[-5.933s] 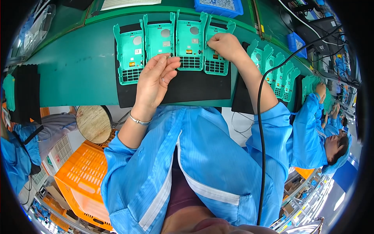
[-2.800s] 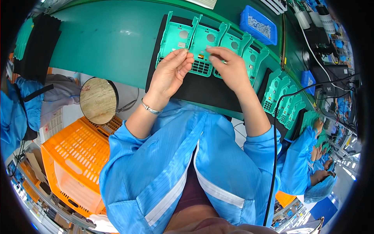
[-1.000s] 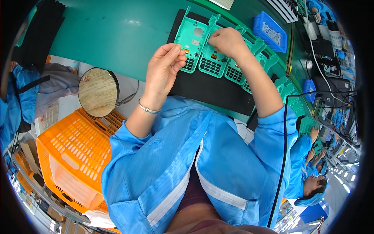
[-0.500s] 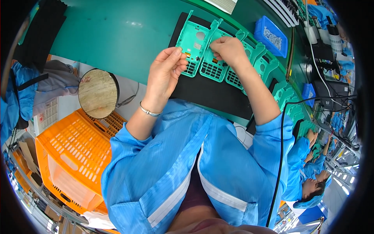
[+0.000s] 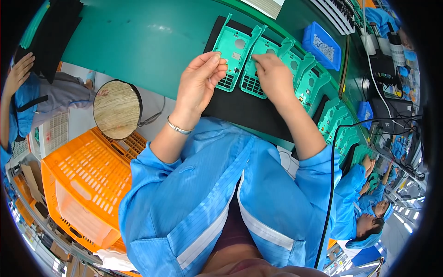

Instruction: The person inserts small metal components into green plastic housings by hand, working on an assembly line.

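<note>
Several green plastic housings with keypad grids stand in a row on a black mat (image 5: 230, 104). My left hand (image 5: 196, 85) is closed in a pinch in front of the leftmost housing (image 5: 233, 44), covering part of its lower left side. A tiny pale bit shows at its fingertips, too small to name. Bent over the second housing (image 5: 250, 83) is my right hand (image 5: 277, 81), its fingers closed at the part above the keypad grid. Whatever those fingers hold is hidden. More housings (image 5: 310, 85) continue to the right.
A blue bin (image 5: 323, 44) of small whitish parts stands beyond the row. Further green housings (image 5: 339, 122) lie at the right, near co-workers. An orange crate (image 5: 87, 171) and a round stool (image 5: 117, 110) are at the left. A black cable (image 5: 328, 203) hangs along my right side.
My right hand has shifted slightly right and down, still over the second housing. My left hand keeps its pinch. At the far left, another person's hand has come into view beside black sheets.
</note>
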Tool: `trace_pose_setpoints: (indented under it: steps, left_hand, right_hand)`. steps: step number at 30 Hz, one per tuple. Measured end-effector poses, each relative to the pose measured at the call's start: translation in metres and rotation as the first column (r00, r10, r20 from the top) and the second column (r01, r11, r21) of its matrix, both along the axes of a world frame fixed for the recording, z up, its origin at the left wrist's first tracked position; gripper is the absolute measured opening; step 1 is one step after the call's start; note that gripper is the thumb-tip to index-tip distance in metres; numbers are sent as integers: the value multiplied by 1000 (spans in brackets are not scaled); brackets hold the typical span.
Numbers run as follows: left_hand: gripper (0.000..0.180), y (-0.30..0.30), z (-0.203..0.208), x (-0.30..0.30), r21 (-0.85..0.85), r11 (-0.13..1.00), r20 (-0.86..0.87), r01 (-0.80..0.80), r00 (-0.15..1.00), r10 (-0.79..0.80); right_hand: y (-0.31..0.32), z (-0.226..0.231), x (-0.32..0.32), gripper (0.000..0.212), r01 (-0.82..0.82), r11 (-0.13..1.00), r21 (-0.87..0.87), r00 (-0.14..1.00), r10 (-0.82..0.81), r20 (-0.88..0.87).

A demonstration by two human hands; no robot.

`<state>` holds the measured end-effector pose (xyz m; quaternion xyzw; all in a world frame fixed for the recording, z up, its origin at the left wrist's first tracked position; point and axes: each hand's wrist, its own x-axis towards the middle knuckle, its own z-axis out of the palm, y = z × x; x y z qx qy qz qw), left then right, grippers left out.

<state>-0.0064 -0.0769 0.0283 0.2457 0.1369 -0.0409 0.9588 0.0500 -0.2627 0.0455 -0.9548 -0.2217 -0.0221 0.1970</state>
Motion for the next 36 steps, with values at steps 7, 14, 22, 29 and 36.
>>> trace_pose_setpoints:
  steps: [7, 14, 22, 29, 36]
  left_hand:
    - [16, 3, 2, 0, -68, 998, -18, 11, 1000, -12]
    - [14, 7, -2, -4, -130, 991, -37, 41, 998, -46]
    - [13, 11, 1, -5, -146, 989, -77, 24, 996, -36]
    - [14, 12, -2, -7, -46, 997, -14, 58, 998, -59]
    - [25, 25, 8, -10, 235, 964, -69, 121, 992, -108]
  right_hand:
    - [5, -4, -14, 32, -21, 962, -272, 984, 68, 165]
    - [13, 27, -9, 23, 85, 941, 328, 961, 9, -275]
    - [56, 44, -20, 17, 213, 822, 527, 847, 114, -520]
    - [65, 48, -14, 16, 131, 870, 475, 874, 124, -469]
    - [69, 29, 20, 20, 225, 947, 228, 875, -93, -475]
